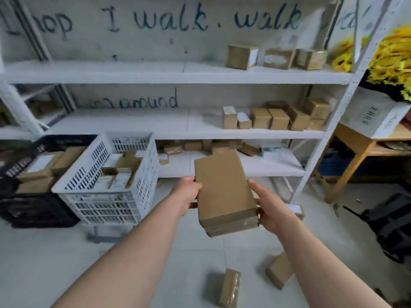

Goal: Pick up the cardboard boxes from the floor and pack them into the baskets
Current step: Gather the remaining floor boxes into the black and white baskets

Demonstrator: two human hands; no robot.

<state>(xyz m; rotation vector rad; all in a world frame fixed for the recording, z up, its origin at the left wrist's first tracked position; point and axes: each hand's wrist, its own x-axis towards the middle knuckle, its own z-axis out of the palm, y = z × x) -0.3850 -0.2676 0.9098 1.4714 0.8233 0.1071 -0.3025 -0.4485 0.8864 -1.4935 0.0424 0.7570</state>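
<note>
cardboard box [224, 192] between left hand [186, 193], right hand [270, 207]

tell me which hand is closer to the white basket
Left. The left hand grips the cardboard box on its left edge, just right of the white basket; the right hand holds the box's other side, farther from the basket.

Bright, even indoor light with faint shadows — soft motion blur throughout, wide-angle bending at edges.

A long brown box [224, 192] is up in the air, right of the white basket [106, 207]. Two small boxes [231, 287] lie on the floor, nearer. The black basket [33, 210] sits left of it.
</note>
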